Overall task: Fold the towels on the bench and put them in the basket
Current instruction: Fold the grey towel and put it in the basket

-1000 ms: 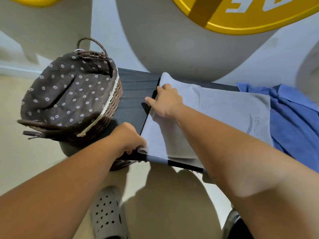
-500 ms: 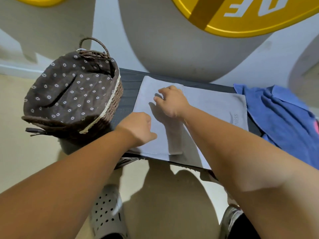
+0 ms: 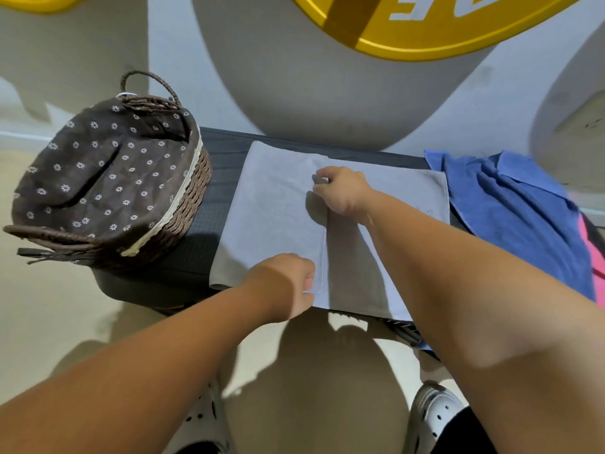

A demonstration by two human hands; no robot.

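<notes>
Both hands (image 3: 288,283) (image 3: 342,190) pinched, arms outstretched

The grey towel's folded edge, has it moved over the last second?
Yes. The grey towel has had its folded flap carried rightward, away from the basket, by both the left hand and right hand.

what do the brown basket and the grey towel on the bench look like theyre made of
Brown basket: woven twisted cord or wicker, shown by ribbed rows, with a matte daisy-print cloth liner. Grey towel: soft matte cloth, probably microfibre, given its smooth nap and stitched hem.
</notes>
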